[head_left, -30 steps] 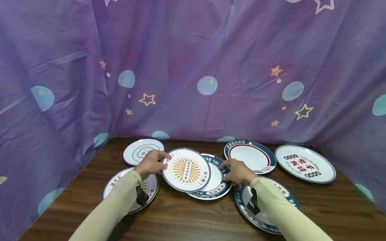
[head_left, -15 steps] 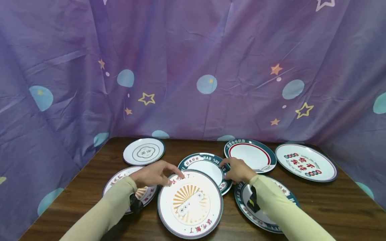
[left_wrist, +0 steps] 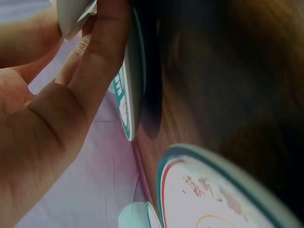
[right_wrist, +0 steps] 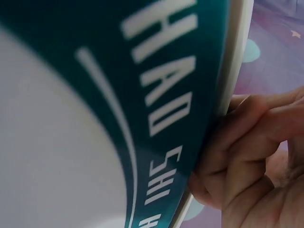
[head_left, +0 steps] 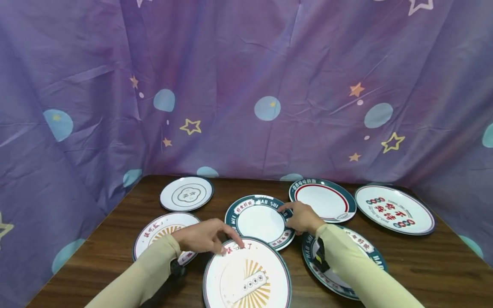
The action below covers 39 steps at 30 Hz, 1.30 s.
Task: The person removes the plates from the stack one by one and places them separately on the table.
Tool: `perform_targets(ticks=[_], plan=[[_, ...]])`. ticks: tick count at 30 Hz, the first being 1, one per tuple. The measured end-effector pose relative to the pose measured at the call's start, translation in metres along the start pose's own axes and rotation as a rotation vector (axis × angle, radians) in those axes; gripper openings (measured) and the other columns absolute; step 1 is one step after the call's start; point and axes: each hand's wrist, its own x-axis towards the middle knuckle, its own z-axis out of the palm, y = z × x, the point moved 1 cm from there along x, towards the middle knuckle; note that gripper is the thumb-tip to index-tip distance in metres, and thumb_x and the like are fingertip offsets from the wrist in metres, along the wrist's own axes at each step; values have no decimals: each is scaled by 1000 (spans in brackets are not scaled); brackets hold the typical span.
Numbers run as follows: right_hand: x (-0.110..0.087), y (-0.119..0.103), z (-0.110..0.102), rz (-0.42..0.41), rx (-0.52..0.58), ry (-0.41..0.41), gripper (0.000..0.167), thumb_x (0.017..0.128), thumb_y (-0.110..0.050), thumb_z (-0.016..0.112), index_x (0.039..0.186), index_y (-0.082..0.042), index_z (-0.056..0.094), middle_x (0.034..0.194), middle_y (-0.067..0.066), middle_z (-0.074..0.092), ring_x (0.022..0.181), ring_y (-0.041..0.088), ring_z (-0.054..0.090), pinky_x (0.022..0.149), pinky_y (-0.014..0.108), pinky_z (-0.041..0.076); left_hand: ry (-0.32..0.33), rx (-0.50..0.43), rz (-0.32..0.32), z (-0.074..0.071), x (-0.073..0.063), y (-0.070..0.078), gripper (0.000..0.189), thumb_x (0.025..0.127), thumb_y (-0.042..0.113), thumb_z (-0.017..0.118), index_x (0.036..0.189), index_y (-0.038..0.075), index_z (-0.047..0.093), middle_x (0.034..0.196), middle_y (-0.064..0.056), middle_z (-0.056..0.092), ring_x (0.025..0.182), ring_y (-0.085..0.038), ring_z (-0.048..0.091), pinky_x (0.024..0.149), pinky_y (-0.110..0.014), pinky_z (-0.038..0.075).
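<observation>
My left hand [head_left: 206, 236] pinches the top left rim of a white plate [head_left: 235, 273] with an orange sunburst and red characters, near the table's front. In the left wrist view a piece of that plate's rim [left_wrist: 72, 16] shows between thumb and fingers. Just behind lies a green-rimmed plate [head_left: 259, 224] lettered "HAO SHI", its lower edge covered by the sunburst plate. The right hand [head_left: 303, 217] grips the green plate's right rim; in the right wrist view its curled fingers [right_wrist: 247, 137] meet the edge, the fingertips partly hidden behind it.
A second sunburst plate [head_left: 158, 226] sits left, partly under the left arm. Behind it is a small white plate [head_left: 186, 193]. Another green-rimmed plate [head_left: 366, 250] lies under the right forearm. A red-ringed plate [head_left: 323, 201] and an oval plate [head_left: 396, 209] stand at back right.
The left hand has brought the sunburst plate from over the green plate toward the table's front, and the plate has turned. The right hand has stayed at the green plate's rim.
</observation>
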Motion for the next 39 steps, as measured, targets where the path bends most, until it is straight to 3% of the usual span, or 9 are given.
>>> perform_targets(ticks=[2,10,16,21,26,29,34,36,39], plan=[[1,-1,0,17,0,5,60,72,9,60,128,-13,68,102,22,65,46,12,52,43,22,48,-18,8,-1,2,1,1,47,84,-20,56,121,6,71,131,-13,63,45,-4,31,52,-17,37],[1,-4,-1,18,11,12,59,75,8,60,131,-11,66,85,16,68,43,11,52,42,21,46,-46,56,2,6,5,3,44,85,-17,62,122,6,70,135,-16,63,59,-9,55,65,-17,51],[3,-8,-1,8,23,19,59,75,9,59,131,-8,66,95,21,67,45,11,55,44,22,50,-97,38,-42,5,7,3,43,87,-15,59,125,2,68,129,-13,65,52,-3,41,56,-17,42],[3,-10,-1,13,41,19,59,75,10,59,131,-6,65,100,25,65,45,11,57,46,24,53,-135,36,-91,4,7,4,41,86,-13,60,125,-1,67,115,-16,72,65,-4,57,62,-17,46],[3,-11,-2,15,45,12,58,77,7,69,133,-5,63,100,24,65,45,11,57,47,24,54,-129,73,-91,4,7,5,35,89,-6,63,123,-1,68,106,-19,76,78,-7,65,68,-19,53],[3,-11,-3,24,55,-3,61,78,6,74,136,-5,60,97,22,65,46,11,59,48,25,55,-92,108,-96,1,7,5,29,93,1,63,122,-1,69,112,-17,75,89,-11,69,77,-24,58],[3,-13,-2,29,74,-43,65,77,10,73,139,-2,56,90,19,63,49,12,61,50,25,57,7,181,-131,-8,4,1,23,95,6,63,115,1,72,108,-13,76,89,-19,73,77,-31,61],[3,-13,-1,26,76,-52,66,76,11,73,139,-1,55,89,19,63,49,12,62,51,26,57,72,194,-124,-13,3,-3,21,95,7,62,112,1,73,103,-13,76,86,-20,73,75,-30,61],[2,-13,-1,27,77,-56,67,76,11,73,140,-1,55,87,18,64,48,11,62,51,25,57,229,207,-120,-18,4,-6,17,96,5,61,107,-1,73,98,-15,76,80,-19,73,70,-28,60]])
